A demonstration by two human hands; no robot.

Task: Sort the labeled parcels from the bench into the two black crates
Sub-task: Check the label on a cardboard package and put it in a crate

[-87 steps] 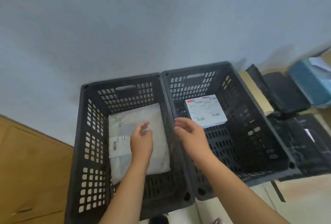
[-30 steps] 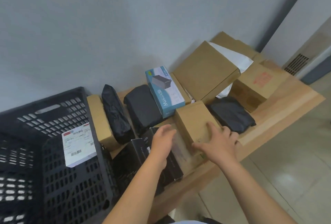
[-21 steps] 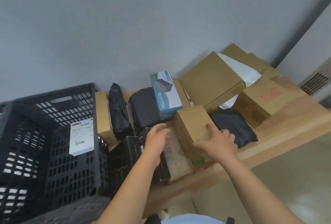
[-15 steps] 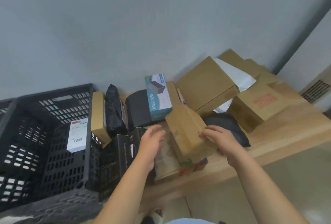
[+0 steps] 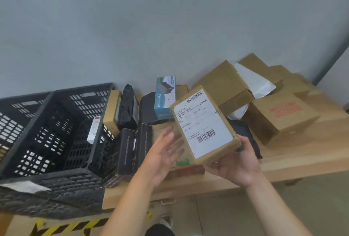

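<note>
My right hand (image 5: 237, 164) grips a brown cardboard parcel (image 5: 204, 123) from below, lifted above the bench with its white barcode label facing me. My left hand (image 5: 164, 153) hovers beside the parcel's left edge, palm up, fingers straight, holding nothing. The nearer black crate (image 5: 56, 160) stands at the left with a white labelled box (image 5: 93, 129) leaning inside. Only a corner of the second black crate (image 5: 11, 115) shows at the far left edge.
On the wooden bench (image 5: 302, 160) lie black boxes (image 5: 132, 149), a blue box (image 5: 165, 97), black bags (image 5: 127, 107), and several brown cartons (image 5: 279, 116). A flat carton (image 5: 181, 160) sits under my hands. Yellow-black tape (image 5: 62, 228) marks the floor.
I turned from the crates to the bench. My right hand picked the brown parcel up and turned it label side up. My left hand has come off it.
</note>
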